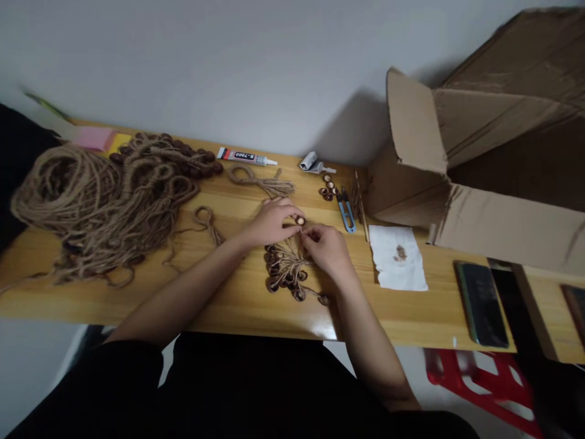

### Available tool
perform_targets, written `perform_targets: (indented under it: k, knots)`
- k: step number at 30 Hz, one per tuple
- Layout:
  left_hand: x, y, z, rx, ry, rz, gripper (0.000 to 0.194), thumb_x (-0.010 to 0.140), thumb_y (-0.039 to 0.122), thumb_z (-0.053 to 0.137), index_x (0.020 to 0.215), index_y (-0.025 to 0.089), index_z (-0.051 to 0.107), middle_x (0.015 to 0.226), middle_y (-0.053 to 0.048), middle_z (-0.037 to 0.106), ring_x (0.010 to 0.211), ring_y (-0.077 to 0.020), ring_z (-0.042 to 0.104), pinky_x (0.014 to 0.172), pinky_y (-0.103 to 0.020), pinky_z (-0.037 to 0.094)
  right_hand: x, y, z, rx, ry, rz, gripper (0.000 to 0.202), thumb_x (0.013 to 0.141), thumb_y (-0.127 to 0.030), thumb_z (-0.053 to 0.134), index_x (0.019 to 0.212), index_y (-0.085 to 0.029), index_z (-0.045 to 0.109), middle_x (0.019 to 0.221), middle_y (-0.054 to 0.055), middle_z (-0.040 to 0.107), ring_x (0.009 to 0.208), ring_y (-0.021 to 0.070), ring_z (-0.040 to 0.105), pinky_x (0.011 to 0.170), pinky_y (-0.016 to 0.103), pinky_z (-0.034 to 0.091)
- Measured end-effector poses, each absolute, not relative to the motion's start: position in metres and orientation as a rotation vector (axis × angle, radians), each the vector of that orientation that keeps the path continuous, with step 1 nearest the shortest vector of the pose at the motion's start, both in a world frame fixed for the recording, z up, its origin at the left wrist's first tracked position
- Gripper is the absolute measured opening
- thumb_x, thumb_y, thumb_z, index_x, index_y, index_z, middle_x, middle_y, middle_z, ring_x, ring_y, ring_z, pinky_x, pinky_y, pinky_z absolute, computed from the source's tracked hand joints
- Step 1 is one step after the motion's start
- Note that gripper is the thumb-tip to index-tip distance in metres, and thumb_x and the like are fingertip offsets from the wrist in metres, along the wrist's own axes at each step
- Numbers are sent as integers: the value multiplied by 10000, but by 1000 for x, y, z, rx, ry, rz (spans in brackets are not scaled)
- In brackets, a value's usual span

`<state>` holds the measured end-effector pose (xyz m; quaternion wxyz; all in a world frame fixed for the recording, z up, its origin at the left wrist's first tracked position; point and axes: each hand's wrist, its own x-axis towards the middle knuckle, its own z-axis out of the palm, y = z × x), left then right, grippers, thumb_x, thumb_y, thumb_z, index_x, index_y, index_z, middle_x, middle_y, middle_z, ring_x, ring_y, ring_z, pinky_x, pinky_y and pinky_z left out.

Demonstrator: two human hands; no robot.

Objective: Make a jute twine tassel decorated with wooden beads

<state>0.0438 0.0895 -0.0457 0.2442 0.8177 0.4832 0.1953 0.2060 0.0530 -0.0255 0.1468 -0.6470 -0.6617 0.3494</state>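
My left hand is closed in a pinch on a small round brown shell with a pale inside. Close beside it, my right hand has thumb and fingers pressed together, seemingly on the end of a thin twine strand at the shell; the tip is too small to make out clearly. Under both hands spreads a bundle of twine strands, many ending in dark brown shells. Loose shells lie beyond my right hand, next to blue-handled thread snips.
A big twine heap covers the table's left. Behind are a glue tube, a crumpled tube and a tied twine bunch. On the right are a thin stick, stained tissue, phone and open cardboard box.
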Motion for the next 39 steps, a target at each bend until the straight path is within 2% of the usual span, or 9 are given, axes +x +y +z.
perform_targets:
  k: [13, 22, 30, 39]
  knots:
    - [47, 87, -48, 2197, 1377, 568, 251, 766, 267, 643, 1011, 230, 679, 1008, -33, 652, 1026, -235, 545, 893, -361, 356, 206, 54, -30, -1853, -1879, 1011, 222, 742, -255, 533, 831, -175, 720, 700, 25, 696, 637, 156, 604, 606, 248, 417]
    - [46, 86, -44, 2258, 1340, 499, 231, 778, 250, 619, 996, 247, 695, 996, -34, 640, 1020, -228, 535, 875, -366, 333, 205, 52, -20, -1913, -2063, 879, 249, 787, -239, 512, 890, -186, 732, 847, 71, 736, 767, 211, 647, 690, 286, 427]
    - [43, 88, -44, 2252, 1301, 476, 226, 780, 241, 604, 981, 227, 707, 968, -38, 653, 987, -224, 536, 852, -355, 349, 207, 52, -21, -1871, -2053, 920, 216, 780, -231, 524, 919, -199, 687, 771, 30, 708, 694, 168, 622, 635, 252, 400]
    - [41, 88, -44, 2253, 1290, 473, 316, 767, 248, 608, 1077, 241, 671, 1018, -33, 646, 1019, -230, 521, 890, -351, 349, 208, 52, -22, -1861, -2022, 926, 165, 751, -201, 524, 851, -204, 655, 729, 10, 682, 671, 154, 597, 618, 247, 376]
